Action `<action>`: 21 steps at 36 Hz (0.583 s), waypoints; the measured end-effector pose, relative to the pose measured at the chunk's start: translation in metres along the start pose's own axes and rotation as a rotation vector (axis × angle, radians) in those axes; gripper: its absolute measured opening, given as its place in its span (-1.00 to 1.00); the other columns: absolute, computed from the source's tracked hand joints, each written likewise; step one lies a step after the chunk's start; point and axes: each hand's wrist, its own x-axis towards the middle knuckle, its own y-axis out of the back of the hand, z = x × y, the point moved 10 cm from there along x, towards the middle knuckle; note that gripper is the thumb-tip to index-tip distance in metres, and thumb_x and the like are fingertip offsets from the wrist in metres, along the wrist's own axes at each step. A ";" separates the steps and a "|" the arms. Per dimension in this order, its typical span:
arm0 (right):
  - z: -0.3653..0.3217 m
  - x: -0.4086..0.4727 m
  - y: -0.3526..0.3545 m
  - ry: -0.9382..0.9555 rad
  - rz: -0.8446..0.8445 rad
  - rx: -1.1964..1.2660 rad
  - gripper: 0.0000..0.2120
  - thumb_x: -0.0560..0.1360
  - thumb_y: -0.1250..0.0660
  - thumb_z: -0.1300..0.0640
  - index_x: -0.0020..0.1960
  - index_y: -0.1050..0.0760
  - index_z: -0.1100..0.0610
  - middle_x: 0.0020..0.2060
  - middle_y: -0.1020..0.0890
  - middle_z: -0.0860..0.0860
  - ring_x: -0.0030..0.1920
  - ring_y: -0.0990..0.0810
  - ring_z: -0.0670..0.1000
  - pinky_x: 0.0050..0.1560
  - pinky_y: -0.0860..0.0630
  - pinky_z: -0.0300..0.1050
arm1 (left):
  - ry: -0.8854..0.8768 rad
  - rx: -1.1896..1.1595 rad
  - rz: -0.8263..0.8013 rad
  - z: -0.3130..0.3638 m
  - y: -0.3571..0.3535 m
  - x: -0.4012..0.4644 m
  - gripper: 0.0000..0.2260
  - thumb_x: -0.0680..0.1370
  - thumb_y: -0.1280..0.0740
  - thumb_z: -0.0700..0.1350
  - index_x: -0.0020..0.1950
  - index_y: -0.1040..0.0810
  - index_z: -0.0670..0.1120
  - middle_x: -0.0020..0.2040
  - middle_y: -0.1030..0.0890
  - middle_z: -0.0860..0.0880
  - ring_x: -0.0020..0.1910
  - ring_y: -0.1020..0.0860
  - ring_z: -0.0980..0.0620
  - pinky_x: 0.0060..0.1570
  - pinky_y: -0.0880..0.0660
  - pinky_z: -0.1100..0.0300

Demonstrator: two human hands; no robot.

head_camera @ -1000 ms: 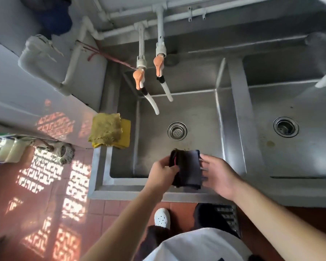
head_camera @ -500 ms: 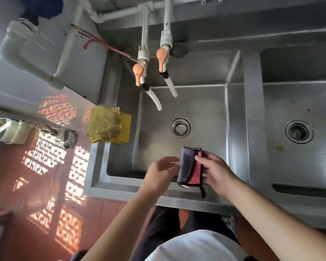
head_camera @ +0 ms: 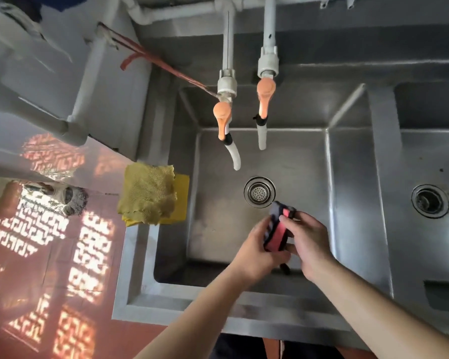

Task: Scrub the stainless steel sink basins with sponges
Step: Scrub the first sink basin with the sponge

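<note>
A dark grey and red folded scrubbing pad (head_camera: 278, 229) sits at the lower centre of the frame, held above the left stainless steel basin (head_camera: 218, 203) just below its round perforated drain (head_camera: 259, 192). The left hand (head_camera: 254, 251) is curled around the pad's lower left edge, fingers closed on it; the right hand (head_camera: 309, 242) pinches its right side, thumb on the red face. At centre left, a yellow mesh cloth over a yellow sponge (head_camera: 151, 194) rests on the sink's left rim. Two white taps with orange levers (head_camera: 222, 119) hang at upper centre. The right basin (head_camera: 425, 242) with an open drain lies at the right edge
</note>
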 end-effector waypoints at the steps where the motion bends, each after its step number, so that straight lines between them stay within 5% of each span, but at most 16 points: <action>1: 0.001 0.005 -0.010 0.009 -0.005 -0.009 -0.91 0.50 -0.44 0.20 -0.01 -0.67 0.16 -0.11 -0.72 0.20 -0.16 -0.70 0.12 -0.14 -0.64 0.08 | 0.001 -0.031 0.017 -0.003 0.006 0.007 -0.46 0.41 -0.43 -0.30 0.17 -0.46 0.30 0.06 -0.66 0.05 -0.02 -0.64 0.19 -0.03 -0.56 0.32; 5: 0.020 0.027 -0.052 -0.117 -0.150 0.005 -0.77 0.58 -0.32 -0.02 -0.01 -0.67 0.11 -0.14 -0.74 0.09 -0.18 -0.73 0.00 -0.27 -0.58 -0.17 | 0.065 -0.159 0.140 -0.032 0.039 0.035 -0.56 0.41 -0.48 -0.29 0.23 -0.55 0.01 0.00 -0.70 -0.05 -0.05 -0.67 -0.01 -0.06 -0.63 0.10; 8: 0.041 0.046 -0.073 -0.251 -0.306 -0.126 -0.60 0.59 -0.17 -0.21 0.11 -0.64 0.02 0.05 -0.70 -0.02 0.07 -0.65 -0.04 -0.10 -0.52 -0.07 | 0.176 -0.271 0.316 -0.068 0.077 0.054 -0.71 0.42 -0.53 -0.25 0.11 -0.62 -0.07 -0.04 -0.72 -0.13 -0.12 -0.69 -0.06 -0.16 -0.65 0.05; 12: 0.056 0.068 -0.082 -0.359 -0.466 -0.171 -0.49 0.58 -0.12 -0.28 0.17 -0.65 0.05 0.09 -0.70 -0.07 0.13 -0.65 0.01 0.00 -0.63 0.06 | 0.313 -0.296 0.366 -0.097 0.102 0.080 -0.75 0.46 -0.46 -0.35 0.12 -0.62 -0.18 0.01 -0.71 -0.23 0.00 -0.68 -0.22 0.04 -0.62 -0.18; 17: 0.049 0.124 -0.029 -0.242 -0.125 -0.085 -0.75 0.62 -0.26 -0.01 0.07 -0.61 0.14 0.07 -0.69 0.11 0.00 -0.69 0.13 0.03 -0.65 0.16 | 0.385 -0.291 0.349 -0.106 0.125 0.118 -0.76 0.45 -0.40 -0.41 0.09 -0.61 -0.21 -0.08 -0.68 -0.23 -0.17 -0.64 -0.17 -0.37 -0.55 0.12; 21: 0.042 0.162 0.027 -0.006 0.115 -0.558 -0.84 0.54 -0.38 0.10 0.10 -0.61 0.09 0.14 -0.67 0.11 0.10 -0.62 0.15 0.17 -0.54 0.05 | 0.406 -0.309 0.534 -0.104 0.169 0.162 -0.80 0.50 -0.34 -0.39 0.09 -0.58 -0.21 -0.20 -0.64 -0.17 -0.31 -0.59 -0.12 -0.43 -0.52 0.16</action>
